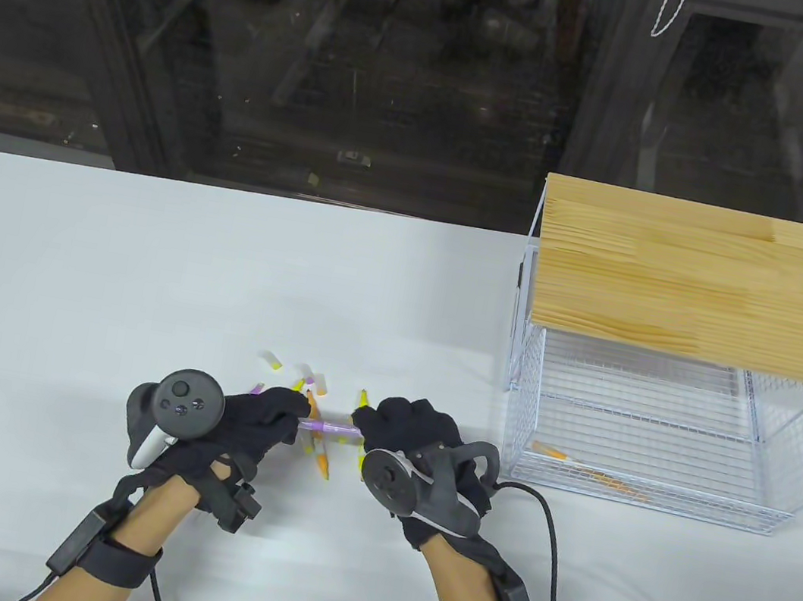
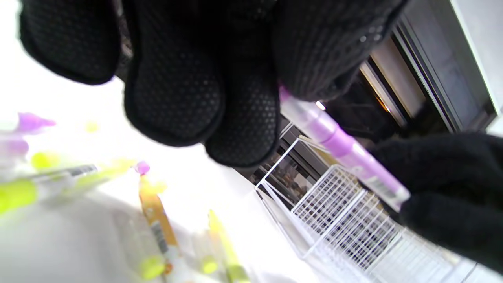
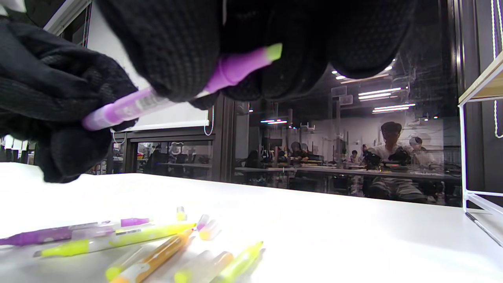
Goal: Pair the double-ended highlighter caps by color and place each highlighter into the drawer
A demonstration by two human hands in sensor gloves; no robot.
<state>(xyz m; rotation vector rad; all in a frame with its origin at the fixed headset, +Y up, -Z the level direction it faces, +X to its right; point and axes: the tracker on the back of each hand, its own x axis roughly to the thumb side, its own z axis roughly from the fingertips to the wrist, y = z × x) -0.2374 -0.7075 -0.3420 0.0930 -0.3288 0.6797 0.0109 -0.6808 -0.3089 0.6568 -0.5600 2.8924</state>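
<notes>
— Step in hand? 
— Cap-matching, by the look of it. Purple highlighter (image 1: 328, 427) held off the desk between both hands, above the loose pile near the middle of the desk's front edge. Left hand (image 1: 259, 419) curled round one end, right hand (image 1: 410, 433) pinching the other.

— Anything wrong with its caps? 
— Seemingly yes. In the right wrist view, a yellow-green tip (image 3: 274, 51) poking out past the right fingers (image 3: 177, 47) at the end of the purple barrel. Whether a mismatched cap or a bare nib, impossible to tell.

— Long axis, and pointing where? 
— Roughly parallel to the desk's front edge, one end toward the left edge, the other toward the wire drawer (image 1: 660, 451) by the right edge. Nearly level, perhaps slightly tilted.

— Next move? 
— Probably pulling off the odd-coloured end with the right hand while bracing the barrel with the left, then hunting for a purple cap among the loose caps (image 1: 297, 374) just behind the hands. Straight pull along the axis needed; no twisting off-line.

— Progress overall? 
— Early, judging from the drawer: only orange highlighters (image 1: 592, 472) lying on its mesh floor near the front left corner. Several yellow, orange and purple pens (image 3: 118, 239) left on the desk beneath the hands.

— Drawer ready? 
— Pulled out from under the wooden top (image 1: 682, 278), open to receive.
</notes>
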